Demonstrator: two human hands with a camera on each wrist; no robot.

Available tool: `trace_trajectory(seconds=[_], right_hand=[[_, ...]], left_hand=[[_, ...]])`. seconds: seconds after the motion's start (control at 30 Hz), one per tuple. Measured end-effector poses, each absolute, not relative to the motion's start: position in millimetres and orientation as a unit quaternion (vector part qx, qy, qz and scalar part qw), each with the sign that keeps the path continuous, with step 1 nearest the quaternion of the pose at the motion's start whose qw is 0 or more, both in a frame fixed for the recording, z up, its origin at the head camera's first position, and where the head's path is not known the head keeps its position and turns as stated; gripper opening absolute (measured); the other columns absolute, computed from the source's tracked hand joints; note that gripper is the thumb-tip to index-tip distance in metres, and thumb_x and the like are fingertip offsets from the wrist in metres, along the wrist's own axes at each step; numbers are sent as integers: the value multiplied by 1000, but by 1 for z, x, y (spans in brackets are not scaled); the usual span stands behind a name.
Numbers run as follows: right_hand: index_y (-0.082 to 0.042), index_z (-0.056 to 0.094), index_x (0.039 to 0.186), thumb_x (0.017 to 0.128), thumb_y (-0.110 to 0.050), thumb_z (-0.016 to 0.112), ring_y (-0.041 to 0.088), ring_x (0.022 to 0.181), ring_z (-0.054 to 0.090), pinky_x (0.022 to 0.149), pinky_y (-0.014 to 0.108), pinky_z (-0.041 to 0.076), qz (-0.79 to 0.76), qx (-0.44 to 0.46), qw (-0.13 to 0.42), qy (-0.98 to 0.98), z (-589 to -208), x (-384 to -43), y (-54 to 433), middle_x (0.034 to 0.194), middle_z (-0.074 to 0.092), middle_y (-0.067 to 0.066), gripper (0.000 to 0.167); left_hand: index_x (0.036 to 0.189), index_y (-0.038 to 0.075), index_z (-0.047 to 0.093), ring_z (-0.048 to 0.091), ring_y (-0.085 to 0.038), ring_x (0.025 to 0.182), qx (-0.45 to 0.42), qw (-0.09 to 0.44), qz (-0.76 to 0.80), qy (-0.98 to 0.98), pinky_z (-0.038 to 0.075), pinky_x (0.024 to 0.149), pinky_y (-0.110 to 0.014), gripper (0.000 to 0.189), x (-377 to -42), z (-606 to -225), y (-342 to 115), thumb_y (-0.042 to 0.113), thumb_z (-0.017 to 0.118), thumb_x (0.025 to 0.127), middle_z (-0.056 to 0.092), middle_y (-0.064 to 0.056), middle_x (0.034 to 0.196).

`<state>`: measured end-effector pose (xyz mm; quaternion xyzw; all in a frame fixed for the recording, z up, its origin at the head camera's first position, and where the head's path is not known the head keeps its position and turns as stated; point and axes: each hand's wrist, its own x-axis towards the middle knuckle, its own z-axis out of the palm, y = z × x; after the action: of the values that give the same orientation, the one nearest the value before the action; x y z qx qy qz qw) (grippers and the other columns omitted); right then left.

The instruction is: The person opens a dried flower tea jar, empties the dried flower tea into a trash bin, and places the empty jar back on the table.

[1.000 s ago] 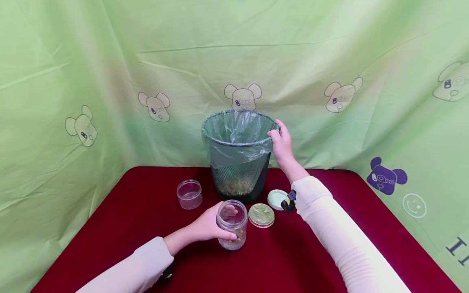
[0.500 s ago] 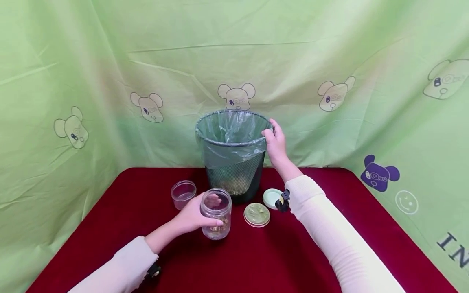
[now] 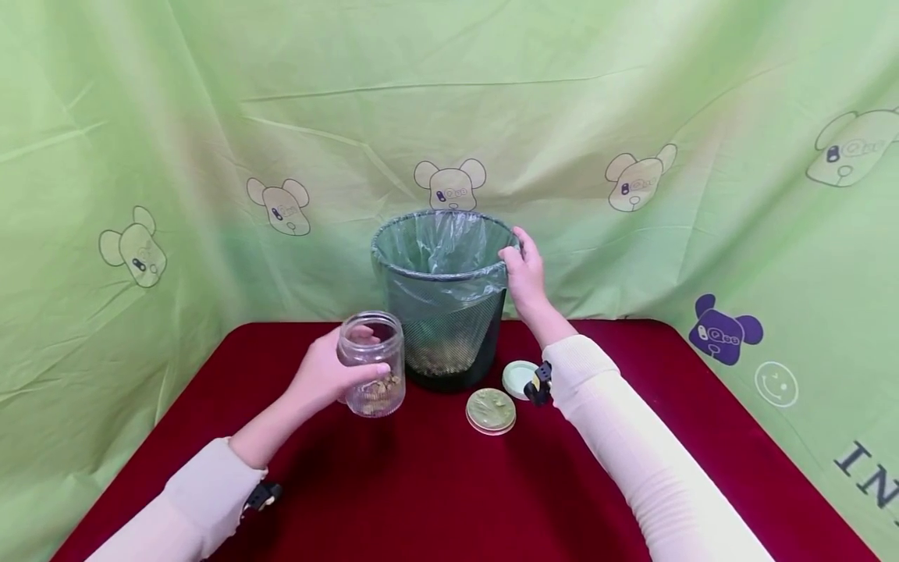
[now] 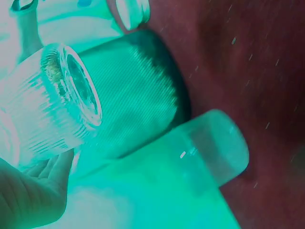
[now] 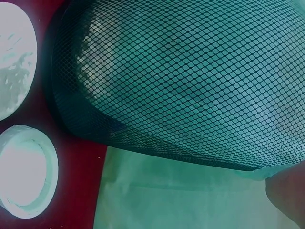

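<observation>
My left hand (image 3: 319, 376) grips a ribbed clear jar (image 3: 371, 357), its thumb across the front. Light brown bits (image 3: 379, 392) lie low inside it, and its mouth is uncovered. The jar is held up off the table, just left of and in front of a black mesh wastebasket (image 3: 442, 339) lined with a clear plastic bag. On the basket's right rim, my right hand (image 3: 527, 275) pinches the rim and bag edge. Through the mesh, brownish matter shows at the bottom. A short clear tub (image 4: 219, 148) stands beside the basket in the left wrist view; the jar and hand hide it from the head view.
Two round lids lie right of the basket's base: a greenish one (image 3: 491, 410) and a pale mint one (image 3: 518, 379) near my right wrist. The red-covered table (image 3: 421, 499) ends at a green printed cloth (image 3: 337, 109) hanging behind and at both sides.
My left hand has lifted the jar and carried it left and forward, covering the clear tub from the head view. The right hand stays on the basket rim. The head view has shifted slightly.
</observation>
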<state>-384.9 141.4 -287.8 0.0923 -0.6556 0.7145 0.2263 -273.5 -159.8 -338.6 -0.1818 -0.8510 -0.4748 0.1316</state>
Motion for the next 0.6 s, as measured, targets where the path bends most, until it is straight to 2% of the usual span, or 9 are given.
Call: trace_trajectory(seconds=[0.33,0.6], right_hand=[[2,34,147,82,-6,50,21,132,39,105,27,34,711,78,230,-660,-286,-382,142,151,37,16,68],[1,35,147,83,-7,49,20,133,38,105,26,33,709,77,224,-665,-287,-383,141,151,37,14,67]], left_hand=[[117,4,61,63,-27,98,-125,180,-412,-884,50,84,-44,67,-284,-287,-181,49,82,72,67,-12,108],[117,2,57,60,-32,100,-93,228,-354,-902,48,84,-48,77,-295,-246,-191,58,79,71,64,-17,108]])
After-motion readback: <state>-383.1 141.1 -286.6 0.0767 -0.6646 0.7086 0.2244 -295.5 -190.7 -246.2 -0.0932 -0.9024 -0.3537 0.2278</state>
